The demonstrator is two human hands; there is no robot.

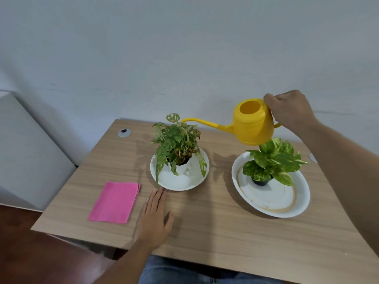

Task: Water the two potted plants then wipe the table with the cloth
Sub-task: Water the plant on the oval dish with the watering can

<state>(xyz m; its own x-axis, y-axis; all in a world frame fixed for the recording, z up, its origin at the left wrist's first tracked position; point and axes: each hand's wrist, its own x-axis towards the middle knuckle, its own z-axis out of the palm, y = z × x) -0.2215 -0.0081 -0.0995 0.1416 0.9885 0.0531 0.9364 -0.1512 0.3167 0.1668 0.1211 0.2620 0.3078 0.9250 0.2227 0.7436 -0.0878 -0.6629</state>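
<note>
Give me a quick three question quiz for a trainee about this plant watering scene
1. True or false: the pink cloth lies folded on the table.
2. Which hand holds the yellow watering can?
3. The spout tip is over which plant: A, the one in the white pot, or B, the one in the black pot?

Key: 1 true. 2 the right hand; the left hand rests flat on the table. 3 A.

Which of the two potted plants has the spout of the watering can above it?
The droopy, hole-leaved plant in the white pot, on the left; the yellow plastic watering can's spout ends above it, unlike the black-potted plant.
</note>
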